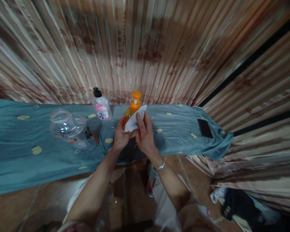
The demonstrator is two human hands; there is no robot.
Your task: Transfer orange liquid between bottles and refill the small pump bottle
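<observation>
Over the middle of the cloth-covered surface, my left hand [121,137] is closed round the lower part of a pump bottle [135,105] with an orange top and an amber body. The bottle leans slightly, its orange pump head pointing away from me. A folded white tissue [135,121] lies against the near side of the bottle. My right hand [145,133] presses this tissue with its fingers, hiding part of the bottle's body. Left of my hands stands a clear bottle [102,108] with a black pump and a pink label.
A large clear plastic jar [73,130] tilts on the teal cloth [38,167] at the left. A black phone [205,128] lies near the cloth's right end. Pleated curtains [140,48] hang behind and to the right. Dark fabric [241,204] lies on the tiled floor.
</observation>
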